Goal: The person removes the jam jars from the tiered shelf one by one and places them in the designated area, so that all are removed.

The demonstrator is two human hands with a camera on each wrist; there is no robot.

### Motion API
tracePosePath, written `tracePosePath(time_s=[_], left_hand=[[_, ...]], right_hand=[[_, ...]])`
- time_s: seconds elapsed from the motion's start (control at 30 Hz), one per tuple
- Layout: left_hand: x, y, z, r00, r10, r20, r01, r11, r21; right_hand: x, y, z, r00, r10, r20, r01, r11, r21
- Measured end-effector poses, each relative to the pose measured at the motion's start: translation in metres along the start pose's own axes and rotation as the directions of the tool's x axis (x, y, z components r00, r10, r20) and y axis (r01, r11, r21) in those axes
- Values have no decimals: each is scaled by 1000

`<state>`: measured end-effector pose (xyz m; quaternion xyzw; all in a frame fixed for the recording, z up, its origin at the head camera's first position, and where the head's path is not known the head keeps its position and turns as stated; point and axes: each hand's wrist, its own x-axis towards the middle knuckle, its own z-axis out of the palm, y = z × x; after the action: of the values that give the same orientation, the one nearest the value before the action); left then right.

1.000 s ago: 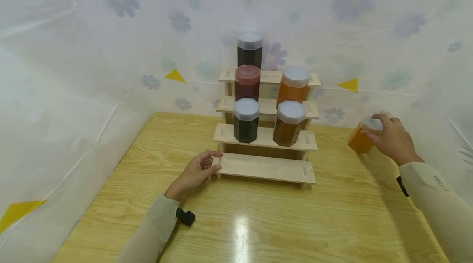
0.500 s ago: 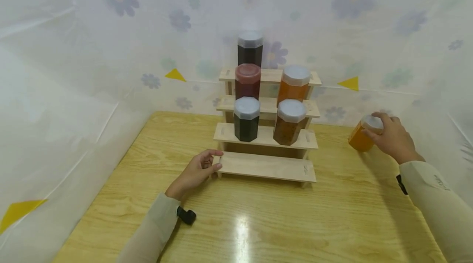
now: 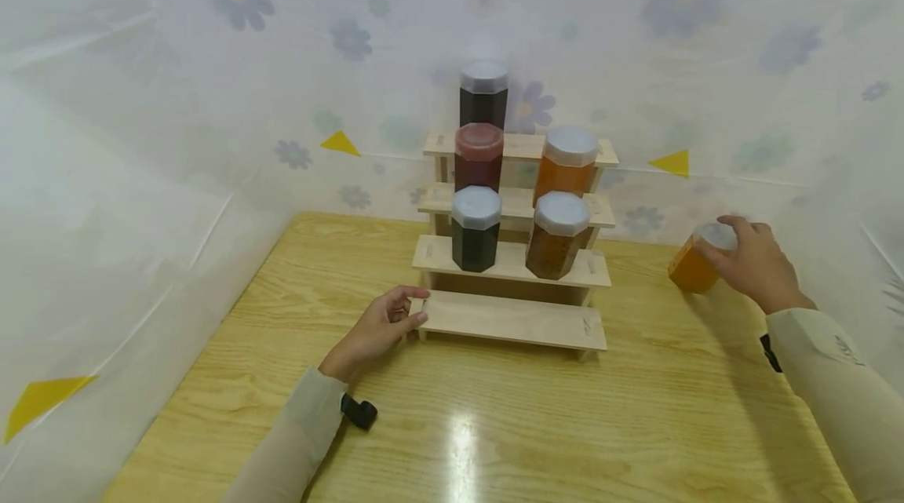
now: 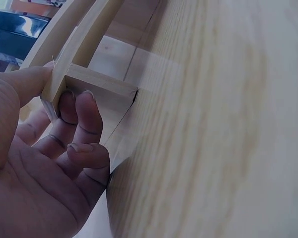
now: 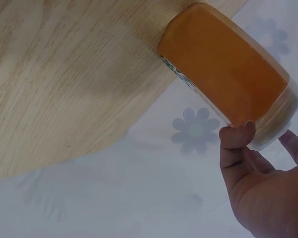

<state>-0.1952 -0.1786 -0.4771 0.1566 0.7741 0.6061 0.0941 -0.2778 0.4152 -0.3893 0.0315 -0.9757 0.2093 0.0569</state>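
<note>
At three o'clock from the rack (image 3: pixel 432 252), well apart from it, we find the orange jar (image 3: pixel 687 269) near the back of the table (image 3: pixel 282 315). The right hand (image 3: pixel 761 269) pinches it at the lid (image 3: pixel 716 234), spread to the lid's breadth, palm off the jar. We cannot tell whether the base bears fully on the wood. In our judgement, lifting well calls for a hold lower on the body, so the weight does not hang on the lid alone, and for a level carry. At eight o'clock, the left hand (image 3: pixel 374 334) grips the end of the lowest step (image 3: pixel 512 320), fingers curled round it; we judge this a steadying hold and advise light pressure. As to pose, the right forearm (image 3: pixel 847 401) enters from four o'clock, its hand pointing to ten; the left forearm (image 3: pixel 293 432) enters from seven, its hand pointing to two.
</note>
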Motion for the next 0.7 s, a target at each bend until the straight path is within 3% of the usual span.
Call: tracePosePath(time_s=[0.33, 0.5, 0.7], left_hand=[[-1, -2, 0, 1000, -24, 6, 24, 1000, 11], [-3, 1, -1, 998, -53, 25, 54, 998, -17], [-3, 2, -1, 999, -33, 35, 33, 999, -21]], right_hand=[[4, -15, -13, 996, 5, -90, -2, 999, 33], [6, -28, -28, 990, -13, -141, 23, 997, 68], [13, -45, -44, 983, -65, -172, 82, 992, 96]])
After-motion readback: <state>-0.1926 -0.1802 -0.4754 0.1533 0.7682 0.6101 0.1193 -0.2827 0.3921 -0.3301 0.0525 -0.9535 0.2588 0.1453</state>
